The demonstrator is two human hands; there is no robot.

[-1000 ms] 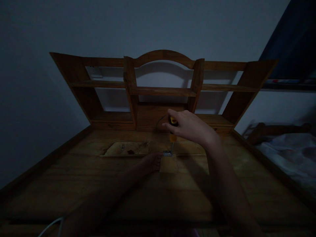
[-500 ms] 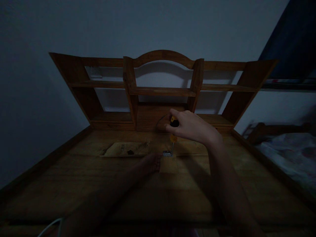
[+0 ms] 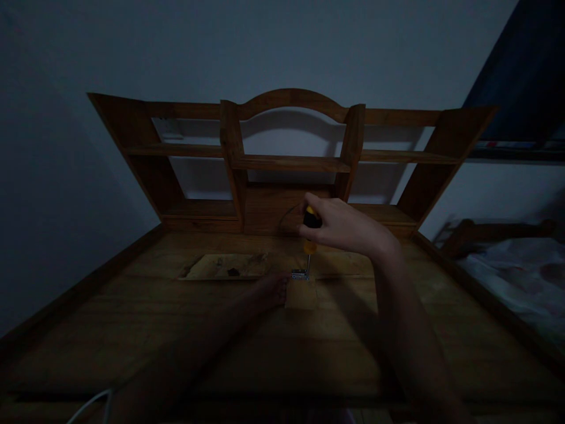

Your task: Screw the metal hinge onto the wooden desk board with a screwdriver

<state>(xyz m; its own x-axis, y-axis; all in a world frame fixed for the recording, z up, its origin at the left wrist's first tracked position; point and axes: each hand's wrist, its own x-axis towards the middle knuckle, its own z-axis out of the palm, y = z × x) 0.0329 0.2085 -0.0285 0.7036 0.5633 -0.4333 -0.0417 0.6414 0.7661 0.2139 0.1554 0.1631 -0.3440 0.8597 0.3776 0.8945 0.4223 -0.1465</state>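
My right hand (image 3: 339,222) is closed around the yellow and black handle of a screwdriver (image 3: 311,244), held upright with its shaft pointing down. The tip meets the right end of a small metal hinge (image 3: 299,274). Beneath the hinge is a small light wooden block (image 3: 301,295) on the desk. My left hand (image 3: 272,290) grips the block's left side, fingertips beside the hinge; dim light hides part of those fingers.
The wooden desk (image 3: 185,335) has a shelf unit (image 3: 291,164) along its back, against the wall. A rough-edged wooden board (image 3: 220,266) lies left of the block. White plastic-like material (image 3: 516,282) is beyond the right edge. A white cable (image 3: 90,403) shows at lower left.
The fingers of my right hand have shifted slightly on the screwdriver handle. My left hand, the block and the hinge look unmoved.
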